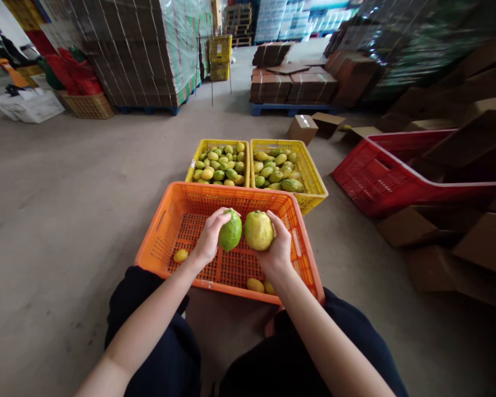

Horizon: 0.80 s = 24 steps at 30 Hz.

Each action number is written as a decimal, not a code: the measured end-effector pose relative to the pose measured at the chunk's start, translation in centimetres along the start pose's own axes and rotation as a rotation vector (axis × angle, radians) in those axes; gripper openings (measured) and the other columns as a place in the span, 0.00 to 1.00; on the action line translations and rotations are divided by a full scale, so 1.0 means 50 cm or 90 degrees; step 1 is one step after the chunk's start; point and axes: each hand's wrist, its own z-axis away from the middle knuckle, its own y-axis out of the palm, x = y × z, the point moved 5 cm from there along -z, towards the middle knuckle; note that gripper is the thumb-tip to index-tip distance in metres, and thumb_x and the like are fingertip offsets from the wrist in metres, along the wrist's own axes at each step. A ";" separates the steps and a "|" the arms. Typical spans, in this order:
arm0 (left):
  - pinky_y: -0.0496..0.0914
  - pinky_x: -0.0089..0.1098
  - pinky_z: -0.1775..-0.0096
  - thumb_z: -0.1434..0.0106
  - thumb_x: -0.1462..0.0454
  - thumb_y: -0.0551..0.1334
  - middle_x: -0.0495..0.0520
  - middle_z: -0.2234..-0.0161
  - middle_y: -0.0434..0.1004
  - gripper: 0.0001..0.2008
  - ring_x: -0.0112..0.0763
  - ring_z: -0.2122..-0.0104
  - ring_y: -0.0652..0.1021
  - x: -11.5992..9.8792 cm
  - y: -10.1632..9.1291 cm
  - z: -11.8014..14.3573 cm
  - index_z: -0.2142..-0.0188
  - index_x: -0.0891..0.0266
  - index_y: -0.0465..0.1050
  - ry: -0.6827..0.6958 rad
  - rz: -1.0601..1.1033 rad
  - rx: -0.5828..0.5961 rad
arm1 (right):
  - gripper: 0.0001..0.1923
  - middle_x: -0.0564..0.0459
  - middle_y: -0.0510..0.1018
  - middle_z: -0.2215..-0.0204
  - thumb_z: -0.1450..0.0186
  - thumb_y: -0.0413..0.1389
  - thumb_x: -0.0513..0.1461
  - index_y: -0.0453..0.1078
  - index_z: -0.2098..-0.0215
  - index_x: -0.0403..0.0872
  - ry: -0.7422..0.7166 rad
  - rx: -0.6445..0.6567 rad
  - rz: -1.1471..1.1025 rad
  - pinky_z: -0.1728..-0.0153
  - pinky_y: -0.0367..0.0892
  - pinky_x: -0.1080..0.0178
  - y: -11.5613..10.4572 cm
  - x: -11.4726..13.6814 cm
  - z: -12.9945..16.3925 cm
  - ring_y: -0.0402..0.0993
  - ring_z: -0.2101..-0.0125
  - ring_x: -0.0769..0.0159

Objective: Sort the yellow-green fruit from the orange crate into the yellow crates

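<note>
My left hand [210,234] is closed round a glossy green lemon [230,230]. Close beside it, my right hand [278,245] grips a larger yellow-green lemon [258,230] from the right and below. Both fruits are held up over an orange plastic crate [154,234], with a narrow gap between them. Inside that crate, one yellow lemon [181,255] lies at the left, and two more yellow lemons [255,285] rest near the front wall, one partly hidden by my right wrist.
Two yellow crates [199,148] [314,175] holding many yellow and green lemons stand just beyond the orange one. To the right are a red crate [364,176] and loose cardboard boxes [434,270]. Farther back, flattened cartons [293,85] sit on a blue pallet [291,108].
</note>
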 end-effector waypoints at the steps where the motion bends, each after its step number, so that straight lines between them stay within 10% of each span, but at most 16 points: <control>1: 0.67 0.29 0.64 0.48 0.56 0.64 0.52 0.69 0.75 0.10 0.33 0.66 0.74 -0.005 0.004 0.002 0.71 0.60 0.75 0.025 -0.014 0.023 | 0.07 0.60 0.77 0.80 0.49 0.63 0.42 0.71 0.74 0.49 -0.001 0.001 -0.003 0.78 0.65 0.65 -0.001 0.001 -0.001 0.72 0.79 0.68; 24: 0.68 0.31 0.77 0.48 0.54 0.57 0.55 0.78 0.75 0.15 0.34 0.79 0.76 0.010 0.001 -0.011 0.76 0.64 0.74 -0.092 0.029 0.005 | 0.06 0.56 0.79 0.78 0.48 0.59 0.42 0.72 0.74 0.49 0.100 0.063 -0.007 0.75 0.71 0.59 -0.018 -0.017 -0.030 0.74 0.78 0.62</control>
